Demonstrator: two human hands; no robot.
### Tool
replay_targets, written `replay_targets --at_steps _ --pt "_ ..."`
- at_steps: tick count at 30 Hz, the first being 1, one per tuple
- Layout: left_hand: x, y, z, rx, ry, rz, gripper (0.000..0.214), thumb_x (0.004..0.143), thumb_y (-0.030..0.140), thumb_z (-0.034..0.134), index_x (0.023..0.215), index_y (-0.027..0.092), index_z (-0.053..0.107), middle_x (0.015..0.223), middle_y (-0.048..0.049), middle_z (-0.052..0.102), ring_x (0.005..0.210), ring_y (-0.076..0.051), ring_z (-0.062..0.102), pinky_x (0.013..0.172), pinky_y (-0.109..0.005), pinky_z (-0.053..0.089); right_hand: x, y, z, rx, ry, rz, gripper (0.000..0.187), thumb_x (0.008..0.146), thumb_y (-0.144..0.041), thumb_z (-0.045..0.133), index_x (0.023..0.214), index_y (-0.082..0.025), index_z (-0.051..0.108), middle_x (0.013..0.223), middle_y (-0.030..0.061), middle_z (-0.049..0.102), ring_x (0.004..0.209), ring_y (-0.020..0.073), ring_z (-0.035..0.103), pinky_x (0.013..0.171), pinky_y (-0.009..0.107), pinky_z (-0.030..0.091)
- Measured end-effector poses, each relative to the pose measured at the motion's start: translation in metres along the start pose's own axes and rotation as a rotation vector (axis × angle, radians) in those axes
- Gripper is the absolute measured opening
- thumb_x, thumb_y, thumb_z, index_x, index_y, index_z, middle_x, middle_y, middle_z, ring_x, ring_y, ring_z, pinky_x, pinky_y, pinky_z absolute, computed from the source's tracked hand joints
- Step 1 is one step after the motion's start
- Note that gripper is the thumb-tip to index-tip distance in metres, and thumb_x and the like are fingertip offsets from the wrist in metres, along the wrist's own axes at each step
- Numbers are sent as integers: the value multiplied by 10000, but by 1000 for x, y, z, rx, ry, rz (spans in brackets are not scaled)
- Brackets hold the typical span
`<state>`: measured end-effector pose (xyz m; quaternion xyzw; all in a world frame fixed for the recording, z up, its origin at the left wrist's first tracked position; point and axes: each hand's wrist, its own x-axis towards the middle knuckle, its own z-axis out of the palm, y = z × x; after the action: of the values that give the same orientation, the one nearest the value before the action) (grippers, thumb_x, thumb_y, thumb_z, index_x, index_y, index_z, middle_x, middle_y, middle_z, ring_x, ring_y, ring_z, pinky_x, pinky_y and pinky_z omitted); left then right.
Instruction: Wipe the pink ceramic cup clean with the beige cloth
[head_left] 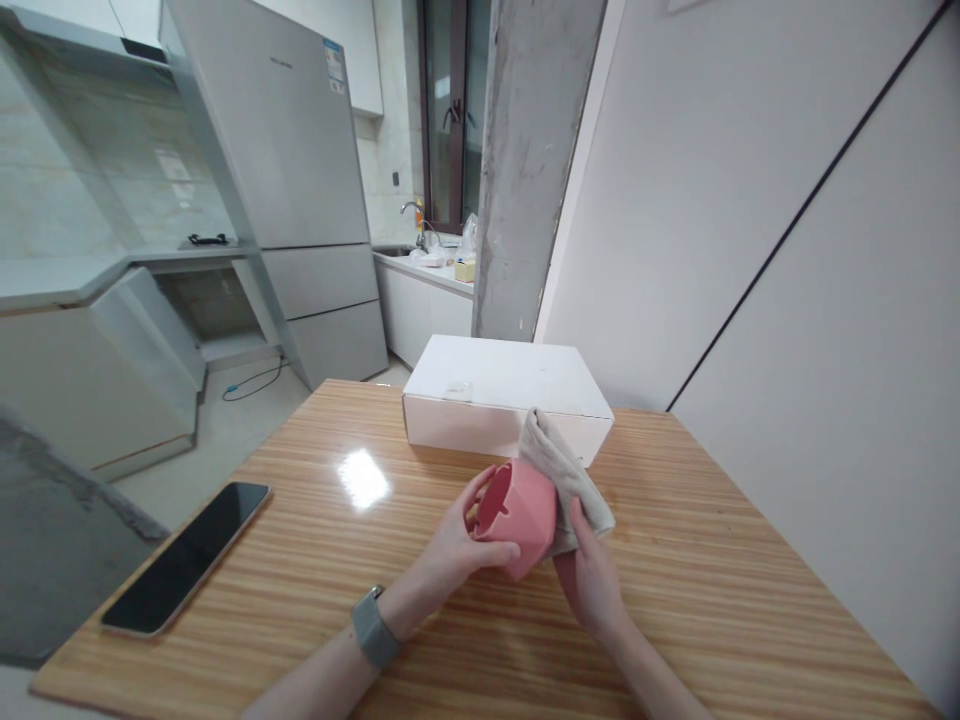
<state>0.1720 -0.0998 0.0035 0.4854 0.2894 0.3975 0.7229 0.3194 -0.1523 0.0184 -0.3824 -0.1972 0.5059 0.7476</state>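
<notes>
A pink faceted pot (531, 515) with a notched rim is tilted on its side, its opening facing left. My left hand (469, 535) grips it around the rim, thumb in front and fingers behind. In my right hand (592, 580) is a folded grey cloth (566, 480), pressed against the right side of the pot, with the thumb on top of the cloth. The cloth's upper end stands up in front of the white box. Whether the pot touches the table is hard to tell.
A closed white box (510, 385) lies at the back of the wooden table (300, 560). Near the left edge rests a dark-screened phone (187, 560). A white wall (750, 200) borders the right side. Beyond the table stand a fridge (300, 150) and a sink counter (427, 290).
</notes>
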Motion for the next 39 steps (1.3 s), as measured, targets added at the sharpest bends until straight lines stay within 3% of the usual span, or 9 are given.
replay_targets --at_steps 4,10,14,18,24,27,33,39 --pt "-1 5 1 -30 57 -3 1035 446 298 909 1394 248 496 1182 -103 613 1073 -283 581 921 -383 466 -1 9 -6 -22 -14 -19 422 711 -501 789 1088 -325 721 1246 1 700 1302 249 535 1107 425 421" --pt "-5 12 1 -182 52 3 841 549 357 868 1318 200 566 1313 -140 591 1213 -335 533 1019 -415 417 1 22 -21 -100 -36 18 464 702 -500 800 1120 -319 711 1312 -3 660 1344 222 489 1167 382 330" --pt "-7 10 0 -182 7 19 936 606 321 859 1434 263 426 1422 -138 499 1186 -306 558 1000 -412 439 2 23 -21 -148 -69 0 470 711 -492 793 1133 -304 707 1337 8 641 1380 250 442 1191 429 273" --pt "-10 12 2 -86 -118 37 1020 604 244 866 1464 386 337 1483 -88 428 1106 -258 592 907 -375 498 3 20 -12 -123 -73 47 479 721 -539 767 1122 -284 711 1247 34 699 1331 284 498 1158 487 322" --pt "-15 18 7 6 -193 -12 1167 438 151 925 1432 379 357 1451 -108 436 1184 -298 544 887 -373 517 5 11 -2 -90 -18 158 465 721 -594 738 1001 -223 753 1137 63 748 1252 309 573 1116 473 393" --pt "-14 18 7 33 -168 -13 1113 471 170 918 1418 361 365 1411 -116 468 1152 -289 569 867 -364 524 4 8 -1 -68 -53 206 493 713 -621 731 991 -214 758 1121 69 753 1212 327 602 1090 480 421" --pt "-5 12 2 38 -30 3 924 533 321 897 1339 265 450 1327 -130 542 998 -264 640 803 -344 529 1 9 3 -23 -114 114 519 733 -592 735 1108 -234 720 1191 59 727 1276 285 552 1139 447 352" --pt "-4 13 1 3 64 -13 835 559 434 861 1280 181 525 1259 -163 604 1099 -315 598 858 -366 511 -2 14 5 -16 -157 90 474 708 -589 755 1042 -252 743 1193 50 726 1327 284 501 1147 457 337"
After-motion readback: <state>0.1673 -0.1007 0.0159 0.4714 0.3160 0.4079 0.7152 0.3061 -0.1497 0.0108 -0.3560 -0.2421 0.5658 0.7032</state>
